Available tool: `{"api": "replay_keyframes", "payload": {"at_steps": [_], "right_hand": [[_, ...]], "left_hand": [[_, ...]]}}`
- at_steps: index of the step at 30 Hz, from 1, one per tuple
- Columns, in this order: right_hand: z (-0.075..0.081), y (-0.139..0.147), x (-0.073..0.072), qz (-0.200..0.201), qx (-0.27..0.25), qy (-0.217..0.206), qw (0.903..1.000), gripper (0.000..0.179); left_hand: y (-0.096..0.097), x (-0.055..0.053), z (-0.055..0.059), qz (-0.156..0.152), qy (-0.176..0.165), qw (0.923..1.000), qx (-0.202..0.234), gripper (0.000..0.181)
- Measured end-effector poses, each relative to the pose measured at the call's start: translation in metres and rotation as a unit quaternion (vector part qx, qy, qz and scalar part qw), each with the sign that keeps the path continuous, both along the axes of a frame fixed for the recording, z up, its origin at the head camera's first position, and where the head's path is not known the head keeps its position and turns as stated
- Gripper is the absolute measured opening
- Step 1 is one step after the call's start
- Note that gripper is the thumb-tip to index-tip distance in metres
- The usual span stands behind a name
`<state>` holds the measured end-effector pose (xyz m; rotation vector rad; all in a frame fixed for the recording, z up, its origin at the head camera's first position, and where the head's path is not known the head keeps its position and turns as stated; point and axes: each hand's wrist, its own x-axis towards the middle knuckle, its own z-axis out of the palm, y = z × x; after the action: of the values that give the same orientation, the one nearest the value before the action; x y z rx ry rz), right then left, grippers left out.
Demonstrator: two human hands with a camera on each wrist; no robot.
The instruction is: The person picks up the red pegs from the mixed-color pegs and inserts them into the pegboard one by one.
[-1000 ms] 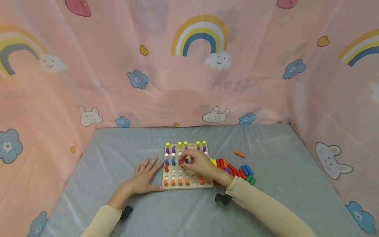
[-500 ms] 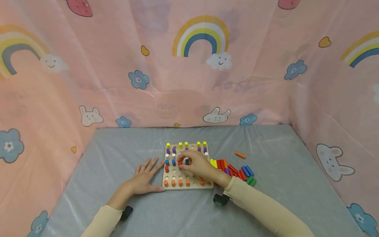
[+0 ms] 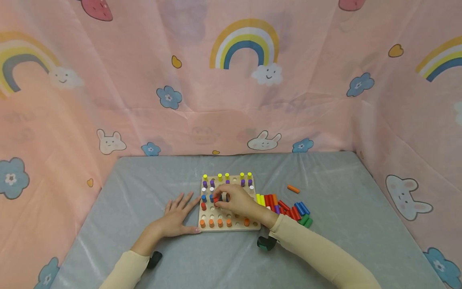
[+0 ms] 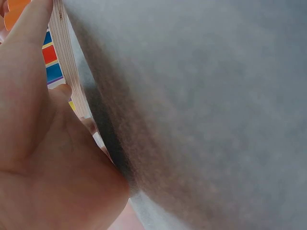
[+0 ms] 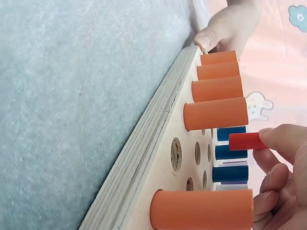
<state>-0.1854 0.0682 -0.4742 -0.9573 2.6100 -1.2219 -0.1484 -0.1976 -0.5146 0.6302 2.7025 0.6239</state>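
A wooden pegboard stands in the middle of the table, with rows of yellow, purple, white, blue, red and orange pegs in its holes. My right hand is over the board, pinching a red peg between thumb and finger. In the right wrist view that peg is above the board surface, out of any hole, near the blue pegs. My left hand lies spread beside the board, its thumb and a fingertip touching the left edge. Part of the board is hidden under my right hand.
Right of the board lies a pile of loose pegs, with red pegs, blue pegs, green pegs and yellow ones. A single orange peg lies farther back. A pink patterned curtain surrounds the grey table.
My right hand has moved slightly left across the board with the red peg, toward the red peg in the left column. My left hand has stayed in place.
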Motion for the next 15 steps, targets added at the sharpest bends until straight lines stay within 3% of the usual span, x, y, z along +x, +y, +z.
{"api": "replay_keyframes", "payload": {"at_steps": [15], "right_hand": [[-0.004, -0.006, -0.001, 0.015, 0.011, -0.024, 0.9995, 0.018]], "left_hand": [[0.001, 0.004, 0.012, -0.009, 0.005, 0.9995, 0.03, 0.101]]}}
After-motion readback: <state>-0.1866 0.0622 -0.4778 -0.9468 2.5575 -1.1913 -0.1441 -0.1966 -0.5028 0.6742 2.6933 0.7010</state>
